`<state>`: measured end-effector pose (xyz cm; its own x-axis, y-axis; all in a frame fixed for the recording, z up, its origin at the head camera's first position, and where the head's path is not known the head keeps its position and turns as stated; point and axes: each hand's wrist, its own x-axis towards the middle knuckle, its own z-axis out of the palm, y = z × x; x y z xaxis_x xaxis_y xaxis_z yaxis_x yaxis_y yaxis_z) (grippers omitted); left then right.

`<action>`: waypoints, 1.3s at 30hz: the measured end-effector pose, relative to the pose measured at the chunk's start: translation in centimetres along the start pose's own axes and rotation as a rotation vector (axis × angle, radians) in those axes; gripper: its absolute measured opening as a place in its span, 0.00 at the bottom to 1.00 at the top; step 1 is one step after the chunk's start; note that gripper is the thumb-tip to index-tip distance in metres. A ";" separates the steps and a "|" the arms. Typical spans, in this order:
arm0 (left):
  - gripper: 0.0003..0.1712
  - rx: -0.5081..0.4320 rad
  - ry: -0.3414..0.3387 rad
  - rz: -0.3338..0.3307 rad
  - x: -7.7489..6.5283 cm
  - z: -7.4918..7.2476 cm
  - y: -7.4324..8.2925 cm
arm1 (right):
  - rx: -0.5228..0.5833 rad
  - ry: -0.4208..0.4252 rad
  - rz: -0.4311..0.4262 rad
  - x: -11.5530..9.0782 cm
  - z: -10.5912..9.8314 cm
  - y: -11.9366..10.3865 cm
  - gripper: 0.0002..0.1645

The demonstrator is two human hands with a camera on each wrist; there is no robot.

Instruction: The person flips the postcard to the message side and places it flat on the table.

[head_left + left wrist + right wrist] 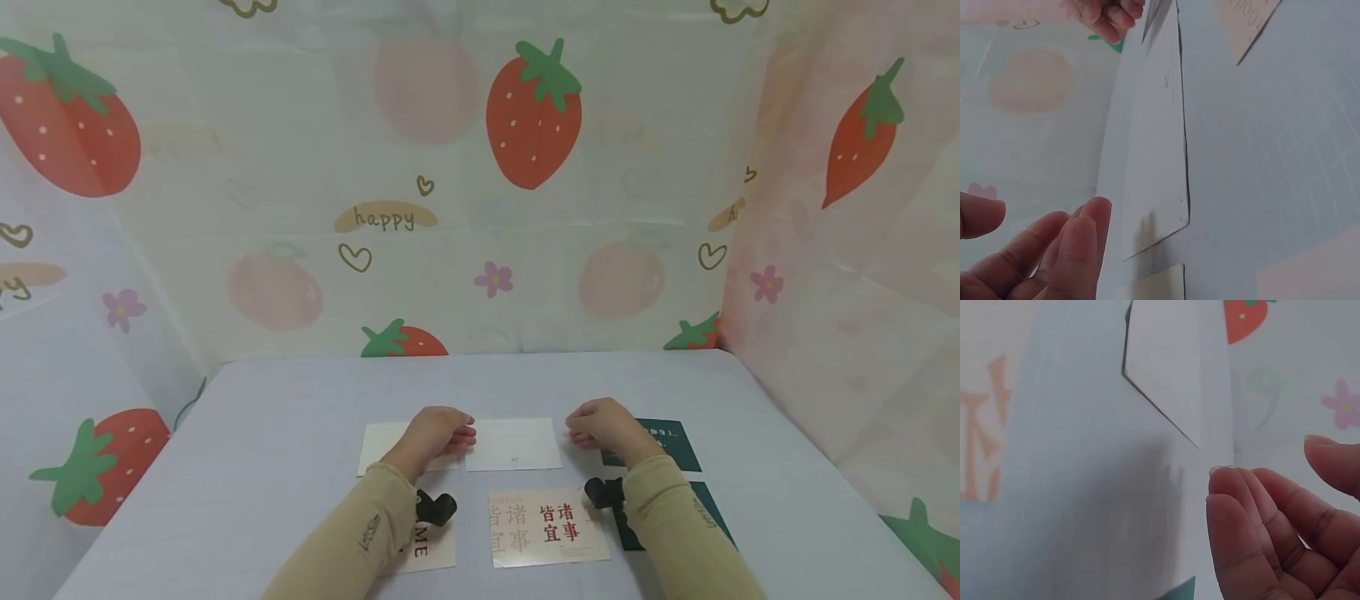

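A white card [513, 442] with a tiny mark near its lower edge lies in the back row, between the two hands. My left hand [441, 433] hovers at its left end, over a cream card [381, 442]. In the left wrist view the left fingers [1079, 250] are loosely bent, and nothing is between them and the thumb. On the other side, my right hand [603, 425] hangs just off the card's right end, beside a dark green card [675, 442]. The right wrist view shows its fingers [1235, 531] relaxed and empty, with the thumb apart.
In the front row lie a cream card with dark letters [438, 550], partly under the left sleeve, a beige card with red characters [550, 527], and another green card [712, 508] behind the right sleeve. A strawberry-print curtain [450, 167] borders the white table [285, 417].
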<state>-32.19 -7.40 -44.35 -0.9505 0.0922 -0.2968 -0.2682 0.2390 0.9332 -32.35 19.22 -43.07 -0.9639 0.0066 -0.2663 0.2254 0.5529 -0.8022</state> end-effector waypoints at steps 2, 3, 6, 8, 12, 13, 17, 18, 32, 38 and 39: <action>0.18 -0.006 -0.003 0.009 0.1 0.3 0.1 | -0.005 0.004 -0.001 -0.1 -0.3 0.0 0.13; 0.18 -0.011 -0.005 0.014 0.1 0.4 0.2 | -0.003 0.006 0.001 -0.1 -0.4 0.0 0.13; 0.18 -0.016 -0.017 0.033 0.1 0.8 0.4 | -0.012 0.015 0.001 -0.2 -0.8 -0.1 0.14; 0.18 -0.021 -0.030 0.041 0.2 1.1 0.5 | -0.018 0.019 0.002 -0.3 -1.0 -0.1 0.15; 0.18 -0.025 -0.051 0.056 0.2 1.6 0.7 | -0.033 0.030 0.011 -0.3 -1.5 0.1 0.15; 0.18 -0.026 -0.055 0.060 0.2 1.8 0.7 | -0.039 0.030 0.012 -0.4 -1.6 0.1 0.16; 0.17 -0.019 -0.057 0.068 0.2 2.3 1.0 | -0.074 0.041 0.009 -0.4 -2.2 0.3 0.16; 0.17 -0.019 -0.058 0.067 0.2 2.5 1.1 | -0.081 0.042 0.007 -0.5 -2.4 0.4 0.16; 0.17 -0.038 -0.106 0.099 0.6 5.5 1.6 | -0.115 0.050 -0.003 -1.0 -5.0 2.1 0.19; 0.18 -0.054 -0.124 0.114 0.6 6.6 1.9 | -0.124 0.058 -0.005 -1.3 -6.4 3.0 0.22; 0.18 -0.055 -0.129 0.119 0.6 6.7 1.9 | -0.128 0.061 -0.006 -1.4 -6.6 3.2 0.23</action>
<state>-32.18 -0.37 -44.08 -0.9488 0.2411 -0.2040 -0.1666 0.1666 0.9718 -31.26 26.45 -41.73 -0.9729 0.0517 -0.2255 0.2035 0.6548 -0.7279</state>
